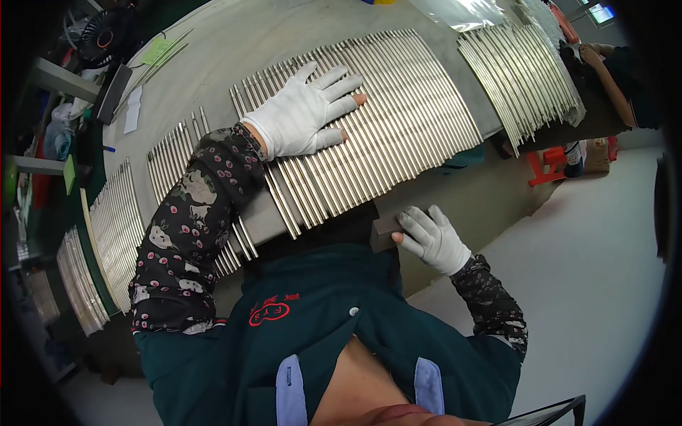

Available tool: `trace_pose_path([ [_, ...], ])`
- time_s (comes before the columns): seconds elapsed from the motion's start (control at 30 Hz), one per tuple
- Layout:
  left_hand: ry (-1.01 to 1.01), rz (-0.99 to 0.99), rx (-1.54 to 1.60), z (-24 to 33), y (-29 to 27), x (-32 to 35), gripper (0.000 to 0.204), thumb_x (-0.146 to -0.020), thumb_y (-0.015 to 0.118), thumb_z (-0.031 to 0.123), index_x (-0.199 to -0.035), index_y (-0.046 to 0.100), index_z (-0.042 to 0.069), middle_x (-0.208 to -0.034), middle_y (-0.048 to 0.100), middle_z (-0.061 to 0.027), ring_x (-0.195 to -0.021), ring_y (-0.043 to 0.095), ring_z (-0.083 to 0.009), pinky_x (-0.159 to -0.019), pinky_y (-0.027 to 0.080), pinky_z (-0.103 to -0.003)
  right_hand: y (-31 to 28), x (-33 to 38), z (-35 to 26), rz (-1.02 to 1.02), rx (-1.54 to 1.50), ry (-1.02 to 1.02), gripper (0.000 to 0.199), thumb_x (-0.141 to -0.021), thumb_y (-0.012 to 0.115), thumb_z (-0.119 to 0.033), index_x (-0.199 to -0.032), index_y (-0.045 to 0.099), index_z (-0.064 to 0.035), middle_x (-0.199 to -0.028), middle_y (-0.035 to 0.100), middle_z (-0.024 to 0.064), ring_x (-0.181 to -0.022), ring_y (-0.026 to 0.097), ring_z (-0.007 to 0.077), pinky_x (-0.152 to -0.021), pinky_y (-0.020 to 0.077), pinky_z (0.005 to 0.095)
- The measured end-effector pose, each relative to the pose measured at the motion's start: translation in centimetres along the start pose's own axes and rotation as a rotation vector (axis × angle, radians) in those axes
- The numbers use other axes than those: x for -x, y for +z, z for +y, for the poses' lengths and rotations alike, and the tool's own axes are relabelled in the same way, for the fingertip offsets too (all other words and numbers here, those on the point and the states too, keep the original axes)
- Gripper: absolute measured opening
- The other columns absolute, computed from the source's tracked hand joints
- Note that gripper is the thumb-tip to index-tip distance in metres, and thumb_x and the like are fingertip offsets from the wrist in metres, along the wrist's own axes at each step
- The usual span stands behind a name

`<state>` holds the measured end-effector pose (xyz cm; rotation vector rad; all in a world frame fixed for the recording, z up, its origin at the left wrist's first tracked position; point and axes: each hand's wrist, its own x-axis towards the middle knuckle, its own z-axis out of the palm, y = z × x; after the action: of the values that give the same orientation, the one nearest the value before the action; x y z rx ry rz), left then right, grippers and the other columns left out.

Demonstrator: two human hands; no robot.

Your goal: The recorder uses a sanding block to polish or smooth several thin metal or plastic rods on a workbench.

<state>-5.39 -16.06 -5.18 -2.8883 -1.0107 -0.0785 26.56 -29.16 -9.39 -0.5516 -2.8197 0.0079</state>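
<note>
My left hand (309, 110), in a white glove with open fingertips, lies flat with fingers spread on a wide row of shiny metal rods (398, 121) laid side by side on the grey workbench (241, 50). My right hand (430, 238), also gloved, grips a small dark block (383, 233) at the bench's near edge, just below the rods. Both forearms wear dark floral sleeves.
More rows of rods lie at the left (117, 227), far left (78, 284) and upper right (518, 71). Another person's arm (611, 78) rests at the bench's right end. A small black fan (106, 35), papers and a red stool (550, 165) stand around.
</note>
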Motion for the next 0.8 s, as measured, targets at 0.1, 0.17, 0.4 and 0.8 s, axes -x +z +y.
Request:
trace_pose_path([
  [0.1, -0.010, 0.047, -0.056, -0.5, -0.1, -0.3, 0.067, -0.097, 0.046, 0.048, -0.151, 0.041, 0.009, -0.162, 0.033, -0.0134, -0.150, 0.027, -0.0356, -0.122, 0.018, -0.058, -0.1, -0.3, 1.4, 0.245, 0.231, 0.019, 0.049, -0.091, 0.064, -0.015, -0.132, 0.039, -0.0198, -0.123, 0.055, 0.0131, -0.102, 0.061, 0.0326, -0.082, 0.0453, 0.0534],
  [0.17, -0.004, 0.045, -0.033, -0.5, 0.0, -1.0, 0.067, -0.097, 0.046, 0.048, -0.151, 0.041, 0.009, -0.162, 0.032, -0.0129, -0.150, 0.027, -0.0355, -0.122, 0.018, -0.057, 0.4, -0.7, 3.4, 0.039, 0.313, 0.077, 0.027, -0.096, 0.062, -0.026, -0.118, 0.047, -0.0217, -0.124, 0.059, 0.0006, -0.111, 0.061, 0.0191, -0.081, 0.0447, 0.0412],
  [0.4, -0.018, 0.023, -0.013, -0.3, 0.6, -1.1, 0.067, -0.097, 0.046, 0.048, -0.153, 0.039, 0.011, -0.163, 0.031, -0.0118, -0.151, 0.026, -0.0334, -0.122, 0.017, -0.059, 1.0, -0.1, 3.5, 0.127, 0.180, -0.124, 0.039, -0.095, 0.063, -0.024, -0.128, 0.043, -0.0225, -0.120, 0.058, 0.0019, -0.105, 0.062, 0.0207, -0.081, 0.0453, 0.0428],
  [0.8, -0.072, 0.067, -0.081, -2.2, 1.2, 2.2, 0.066, -0.097, 0.051, 0.046, -0.152, 0.041, 0.012, -0.163, 0.031, -0.0100, -0.151, 0.027, -0.0308, -0.123, 0.020, -0.055, 2.2, -6.3, 0.1, 0.133, 0.242, -0.161, 0.034, -0.096, 0.064, -0.025, -0.126, 0.050, -0.0189, -0.124, 0.062, 0.0000, -0.114, 0.062, 0.0125, -0.079, 0.0448, 0.0298],
])
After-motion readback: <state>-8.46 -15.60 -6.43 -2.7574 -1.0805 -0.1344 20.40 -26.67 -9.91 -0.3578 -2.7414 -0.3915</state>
